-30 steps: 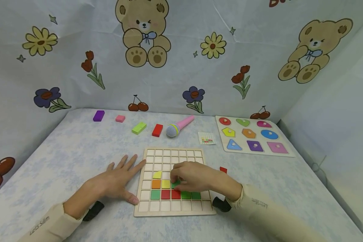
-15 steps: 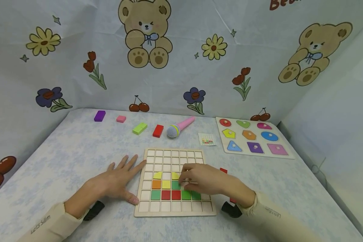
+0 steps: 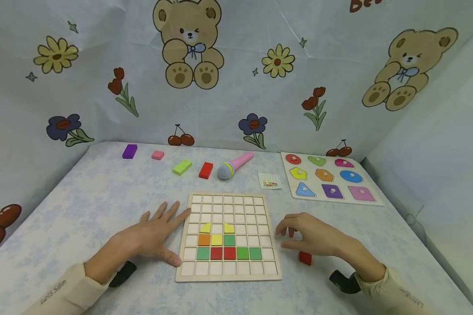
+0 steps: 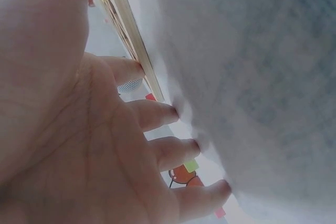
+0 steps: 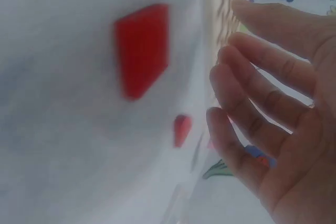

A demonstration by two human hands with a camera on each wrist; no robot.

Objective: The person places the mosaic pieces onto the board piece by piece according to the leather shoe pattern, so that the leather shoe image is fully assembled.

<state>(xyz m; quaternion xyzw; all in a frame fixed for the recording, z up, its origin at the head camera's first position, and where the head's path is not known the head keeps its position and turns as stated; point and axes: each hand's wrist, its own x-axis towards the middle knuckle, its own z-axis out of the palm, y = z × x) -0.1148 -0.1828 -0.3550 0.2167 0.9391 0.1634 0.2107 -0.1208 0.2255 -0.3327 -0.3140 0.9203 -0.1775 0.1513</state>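
Observation:
A wooden grid board (image 3: pixel 228 271) lies on the table with several coloured tiles in its lower rows. Among them are an orange tile (image 3: pixel 203 239), a yellow square tile (image 3: pixel 217 239), a green tile (image 3: pixel 229 240) and two cut-corner yellow tiles, one of them the right yellow tile (image 3: pixel 229 228). My left hand (image 3: pixel 151 236) is spread flat, its fingertips and thumb touching the board's left edge. Just off the board's right side, my right hand (image 3: pixel 309 234) hovers with loosely bent fingers, holding nothing. Below it lies a red tile (image 3: pixel 305 258); a second small red piece (image 5: pixel 182 129) shows in the right wrist view.
Along the back lie a purple block (image 3: pixel 129 151), pink block (image 3: pixel 157 155), lime block (image 3: pixel 182 167), red block (image 3: pixel 206 170) and toy microphone (image 3: pixel 232 165). A small pattern card (image 3: pixel 270 181) lies beside a knobbed shape puzzle (image 3: pixel 335 179) at right.
My right hand has moved right, from over the board to beyond its right edge. It has uncovered a yellow tile on the grid. The left hand stays put.

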